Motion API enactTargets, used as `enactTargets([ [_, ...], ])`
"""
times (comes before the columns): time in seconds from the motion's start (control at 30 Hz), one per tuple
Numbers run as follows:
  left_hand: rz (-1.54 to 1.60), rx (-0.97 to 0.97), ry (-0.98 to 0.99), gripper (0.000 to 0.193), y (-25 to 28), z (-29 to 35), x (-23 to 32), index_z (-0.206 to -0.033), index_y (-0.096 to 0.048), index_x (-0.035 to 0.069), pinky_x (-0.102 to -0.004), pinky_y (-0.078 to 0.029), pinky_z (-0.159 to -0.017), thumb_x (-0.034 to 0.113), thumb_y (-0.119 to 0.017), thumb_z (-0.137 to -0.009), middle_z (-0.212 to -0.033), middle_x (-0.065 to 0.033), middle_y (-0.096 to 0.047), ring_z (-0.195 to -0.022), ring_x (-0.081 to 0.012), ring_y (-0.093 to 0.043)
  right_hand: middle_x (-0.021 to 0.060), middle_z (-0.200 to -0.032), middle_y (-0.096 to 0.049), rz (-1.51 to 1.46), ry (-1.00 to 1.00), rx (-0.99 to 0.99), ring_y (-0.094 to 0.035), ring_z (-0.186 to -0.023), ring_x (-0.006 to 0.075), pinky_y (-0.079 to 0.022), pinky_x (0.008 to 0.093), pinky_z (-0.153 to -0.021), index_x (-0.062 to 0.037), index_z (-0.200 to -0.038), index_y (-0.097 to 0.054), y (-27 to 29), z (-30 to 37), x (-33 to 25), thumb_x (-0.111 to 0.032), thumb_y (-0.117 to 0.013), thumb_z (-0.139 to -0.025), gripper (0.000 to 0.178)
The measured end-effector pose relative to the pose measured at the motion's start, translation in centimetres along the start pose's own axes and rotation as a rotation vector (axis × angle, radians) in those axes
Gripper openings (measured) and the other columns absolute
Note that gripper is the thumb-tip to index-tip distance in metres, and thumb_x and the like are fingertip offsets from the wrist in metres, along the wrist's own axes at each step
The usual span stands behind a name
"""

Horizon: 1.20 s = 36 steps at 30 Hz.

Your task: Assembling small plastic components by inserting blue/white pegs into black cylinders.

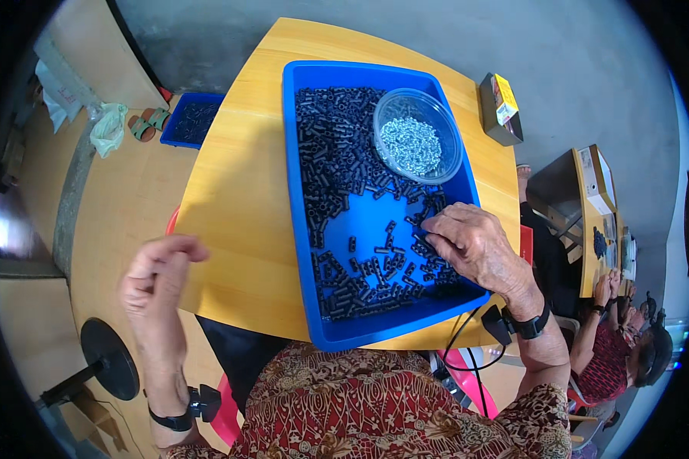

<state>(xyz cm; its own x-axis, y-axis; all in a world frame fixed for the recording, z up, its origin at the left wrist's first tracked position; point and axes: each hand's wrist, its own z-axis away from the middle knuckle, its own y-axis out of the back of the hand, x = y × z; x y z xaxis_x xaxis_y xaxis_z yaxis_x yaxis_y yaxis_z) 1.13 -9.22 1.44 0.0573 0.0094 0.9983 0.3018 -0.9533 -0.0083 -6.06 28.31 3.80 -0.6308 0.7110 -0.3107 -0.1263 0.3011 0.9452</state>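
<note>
A blue tray (292, 191) on the table holds a great many small black cylindrical plastic parts (333, 145). In its far right corner rests a round clear tub (454, 157) with small shiny metal pieces (412, 145), perhaps screws. My right hand (478, 243) reaches over the tray's right side, thumb and fingers drawn together beside some black parts; its fingertips hide whatever they pinch. Off the table's left edge, my left hand (159, 279) is raised with curled fingers and the thumb close to the index finger. Anything within it is too small or hidden to make out.
The yellow wooden table (237, 176) extends around the tray. A dark box with a yellow pack (501, 107) stands at the right edge. Cables (475, 359) hang near my right wrist. Another blue tray (194, 120) lies on the floor, and another person (608, 359) sits at the right.
</note>
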Motion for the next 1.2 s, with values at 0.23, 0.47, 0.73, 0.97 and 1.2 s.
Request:
enactTargets([
  [0.23, -0.096, -0.352, 0.052, 0.014, -4.7, 1.3, 1.0, -0.104, -0.07, -0.003, -0.0276, -0.051, -0.086, 0.003, -0.061, -0.095, -0.096, -0.009, -0.072, -0.092, -0.0158, -0.067, 0.0144, -0.085, -0.063, -0.093, 0.024, -0.096, -0.064, -0.085, 0.0335, -0.052, 0.042, -0.078, -0.0001, -0.093, -0.066, -0.5, -0.8, -0.5, -0.007, -0.07, -0.083, 0.013],
  [0.47, -0.119, -0.436, 0.009, 0.015, -5.7, 1.8, 0.7, -0.106, -0.07, -0.002, -0.0291, -0.052, -0.084, 0.005, -0.062, -0.095, -0.097, -0.0113, -0.072, -0.092, -0.0179, -0.068, 0.0108, -0.083, -0.055, -0.024, 0.218, -0.169, -0.061, -0.086, 0.0306, -0.051, 0.042, -0.076, -0.0038, -0.083, -0.058, -2.5, -3.0, -2.4, -0.004, -0.066, -0.08, 0.009],
  [0.73, -0.063, -0.418, 0.092, 0.016, -5.4, 2.0, 0.4, -0.105, -0.071, -0.002, -0.0299, -0.052, -0.086, 0.006, -0.062, -0.095, -0.096, -0.0104, -0.073, -0.093, -0.0169, -0.068, 0.0111, -0.085, -0.057, 0.042, 0.178, -0.182, -0.062, -0.086, 0.0301, -0.052, 0.043, -0.076, -0.0041, -0.085, -0.06, -2.9, -3.2, -2.9, -0.006, -0.066, -0.081, 0.008],
  [0.97, -0.063, -0.402, 0.034, 0.016, -5.8, 1.7, 0.8, -0.105, -0.071, -0.002, -0.0294, -0.052, -0.086, 0.007, -0.062, -0.096, -0.096, -0.0099, -0.073, -0.092, -0.0161, -0.068, 0.0104, -0.082, -0.063, -0.478, -0.084, -0.072, -0.065, -0.077, 0.029, -0.052, 0.036, -0.067, -0.002, -0.089, -0.062, -1.8, -2.9, -3.1, 0.001, -0.071, -0.08, 0.013],
  [1.2, -0.066, -0.506, 0.151, 0.018, -7.8, 2.0, 2.1, -0.108, -0.069, -0.001, -0.025, -0.05, -0.079, 0.011, -0.066, -0.095, -0.094, -0.0064, -0.072, -0.088, -0.0114, -0.065, 0.0102, -0.088, -0.064, -0.459, 0.221, 0.152, -0.064, -0.077, 0.0272, -0.051, 0.0362, -0.067, -0.0013, -0.093, -0.065, -1.0, -3.4, -6.6, 0.004, -0.075, -0.076, 0.021],
])
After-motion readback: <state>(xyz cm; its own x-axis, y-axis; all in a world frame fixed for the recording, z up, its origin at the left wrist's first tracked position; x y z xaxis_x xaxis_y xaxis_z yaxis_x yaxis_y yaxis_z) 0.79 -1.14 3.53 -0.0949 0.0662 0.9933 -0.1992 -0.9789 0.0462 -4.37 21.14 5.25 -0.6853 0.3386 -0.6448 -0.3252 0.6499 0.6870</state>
